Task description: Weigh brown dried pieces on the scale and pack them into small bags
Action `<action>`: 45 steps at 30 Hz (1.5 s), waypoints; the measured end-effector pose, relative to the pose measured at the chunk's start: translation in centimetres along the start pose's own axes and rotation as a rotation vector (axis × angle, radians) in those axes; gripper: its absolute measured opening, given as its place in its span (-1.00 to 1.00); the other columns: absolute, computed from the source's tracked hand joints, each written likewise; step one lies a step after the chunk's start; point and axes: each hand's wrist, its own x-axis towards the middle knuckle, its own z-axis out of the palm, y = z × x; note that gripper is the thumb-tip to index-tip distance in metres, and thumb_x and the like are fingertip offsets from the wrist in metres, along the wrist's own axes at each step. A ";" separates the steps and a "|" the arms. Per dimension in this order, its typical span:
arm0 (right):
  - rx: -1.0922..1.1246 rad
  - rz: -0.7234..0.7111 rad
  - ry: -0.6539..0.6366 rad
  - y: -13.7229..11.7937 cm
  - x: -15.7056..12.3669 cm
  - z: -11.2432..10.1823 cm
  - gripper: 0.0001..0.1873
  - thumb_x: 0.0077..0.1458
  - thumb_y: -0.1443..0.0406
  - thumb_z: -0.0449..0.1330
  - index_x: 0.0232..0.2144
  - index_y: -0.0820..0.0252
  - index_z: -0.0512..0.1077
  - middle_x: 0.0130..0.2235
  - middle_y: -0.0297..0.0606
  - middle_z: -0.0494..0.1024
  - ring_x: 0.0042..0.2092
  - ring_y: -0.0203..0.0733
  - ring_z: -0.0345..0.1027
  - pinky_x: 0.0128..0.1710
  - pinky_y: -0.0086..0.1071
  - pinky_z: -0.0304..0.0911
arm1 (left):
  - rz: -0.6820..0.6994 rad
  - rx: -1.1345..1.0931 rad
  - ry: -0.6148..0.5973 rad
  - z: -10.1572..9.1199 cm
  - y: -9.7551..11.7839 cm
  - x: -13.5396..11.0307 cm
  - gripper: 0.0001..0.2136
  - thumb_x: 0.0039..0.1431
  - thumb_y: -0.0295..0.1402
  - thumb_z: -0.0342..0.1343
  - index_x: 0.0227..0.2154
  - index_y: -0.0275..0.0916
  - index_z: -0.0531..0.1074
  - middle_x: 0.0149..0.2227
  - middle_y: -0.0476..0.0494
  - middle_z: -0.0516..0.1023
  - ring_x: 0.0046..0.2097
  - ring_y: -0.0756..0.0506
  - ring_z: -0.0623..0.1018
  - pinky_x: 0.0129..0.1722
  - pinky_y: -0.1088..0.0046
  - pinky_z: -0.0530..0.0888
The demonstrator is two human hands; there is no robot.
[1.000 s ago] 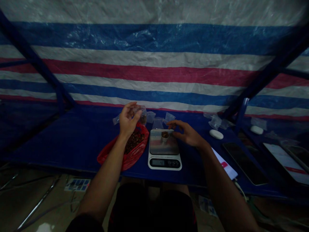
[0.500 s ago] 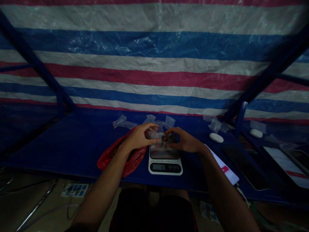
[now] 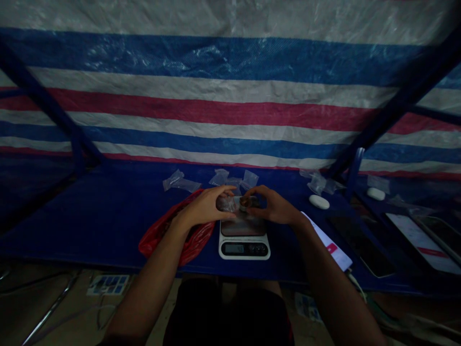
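Left hand (image 3: 205, 206) has moved from the red bag (image 3: 196, 240) to above the scale (image 3: 244, 248), pinching a clear baggie (image 3: 226, 204). Right hand (image 3: 272, 207) grips the small cup (image 3: 246, 203) on the platform. Hands close together; more baggies (image 3: 219, 177) lie behind.

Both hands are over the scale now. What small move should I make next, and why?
Probably lift your hands clear and read the display. Your right hand is at the cup, and your left hand holds a clear bag just over the scale, so any contact could throw off the reading.
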 end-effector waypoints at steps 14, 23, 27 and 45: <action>0.046 -0.047 0.061 -1.3 0.5 1.5 -0.72 0.12 0.27 0.34 -0.09 0.12 0.53 -0.14 -0.20 0.60 -0.15 -0.12 0.50 -0.12 -0.22 0.41 | 0.003 -0.022 0.046 0.3 0.4 0.2 -0.30 -0.01 -0.29 0.43 0.23 -0.10 0.35 0.09 -0.18 0.60 0.10 -0.22 0.59 0.16 0.12 0.47; 0.131 -0.020 0.065 -0.9 0.5 2.1 -0.65 0.10 0.21 0.38 -0.05 0.12 0.50 -0.15 -0.23 0.55 -0.23 -0.19 0.43 -0.24 -0.31 0.37 | 0.022 -0.022 0.056 0.3 0.8 0.1 -0.34 -0.01 -0.29 0.44 0.18 -0.10 0.39 0.09 -0.17 0.59 0.07 -0.21 0.60 0.10 0.17 0.51; 0.137 -0.012 0.143 -1.1 0.5 2.4 -0.61 0.07 0.22 0.41 -0.05 0.10 0.47 -0.20 -0.27 0.58 -0.24 -0.17 0.43 -0.27 -0.30 0.34 | 0.054 0.018 0.088 0.0 1.1 0.0 -0.35 0.00 -0.26 0.45 0.18 -0.06 0.40 0.15 -0.18 0.55 0.13 -0.23 0.56 0.17 0.12 0.47; 0.226 -0.145 0.384 -2.7 0.5 3.7 -0.57 0.15 0.19 0.38 0.08 -0.04 0.51 0.02 -0.19 0.61 -0.02 -0.03 0.47 -0.09 -0.14 0.39 | 0.106 -0.096 0.212 -0.3 1.4 -0.5 -0.31 -0.01 -0.28 0.46 0.21 -0.03 0.38 0.15 -0.19 0.54 0.12 -0.24 0.56 0.19 0.09 0.46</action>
